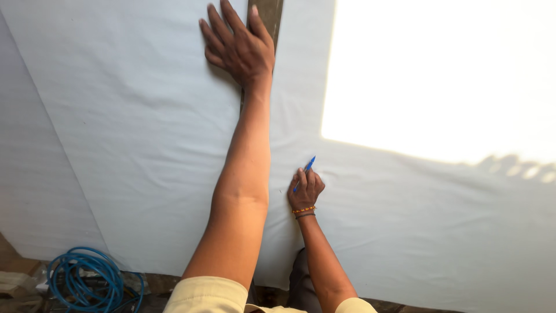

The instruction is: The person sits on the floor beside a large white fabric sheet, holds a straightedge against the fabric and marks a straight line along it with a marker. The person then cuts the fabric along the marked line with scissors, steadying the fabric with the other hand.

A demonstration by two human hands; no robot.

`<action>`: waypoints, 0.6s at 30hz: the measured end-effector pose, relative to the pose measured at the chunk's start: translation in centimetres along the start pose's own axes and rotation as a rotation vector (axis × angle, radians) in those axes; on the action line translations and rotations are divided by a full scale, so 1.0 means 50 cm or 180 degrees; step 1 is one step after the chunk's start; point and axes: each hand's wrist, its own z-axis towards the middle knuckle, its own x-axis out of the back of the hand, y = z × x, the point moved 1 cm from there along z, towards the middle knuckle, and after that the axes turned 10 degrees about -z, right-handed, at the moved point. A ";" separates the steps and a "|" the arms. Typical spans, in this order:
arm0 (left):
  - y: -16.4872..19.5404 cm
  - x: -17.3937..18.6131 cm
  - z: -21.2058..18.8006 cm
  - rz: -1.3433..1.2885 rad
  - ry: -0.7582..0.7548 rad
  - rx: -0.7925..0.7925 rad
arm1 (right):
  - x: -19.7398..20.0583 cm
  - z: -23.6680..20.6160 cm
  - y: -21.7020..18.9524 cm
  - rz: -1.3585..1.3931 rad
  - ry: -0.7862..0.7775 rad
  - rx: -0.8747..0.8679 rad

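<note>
A large white fabric sheet (pixel 145 133) lies spread flat below me. My left hand (pixel 238 43) reaches far forward and presses flat, fingers apart, on a long straight strip (pixel 267 13) lying on the fabric; most of the strip is hidden under my arm. My right hand (pixel 305 190) rests on the fabric close to me, just right of my left forearm. It grips a blue pen (pixel 306 171) whose tip points down at the cloth. A beaded bracelet sits on my right wrist.
A coil of blue cable (pixel 81 278) lies on the floor at the lower left, beside some small clutter. A bright patch of sunlight (pixel 440 75) covers the upper right of the fabric. The fabric's near edge runs along the bottom.
</note>
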 end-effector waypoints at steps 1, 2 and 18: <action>0.000 -0.001 0.001 0.0041 -0.0061 0.0022 | 0.007 0.009 -0.003 0.0022 -0.0005 0.0005; 0.000 -0.002 0.004 0.0066 -0.0111 0.0027 | 0.014 0.019 -0.006 0.0039 0.0015 0.0002; 0.010 0.008 0.033 0.0085 -0.0391 -0.0013 | 0.036 1.041 -0.037 0.2053 0.0534 -0.0209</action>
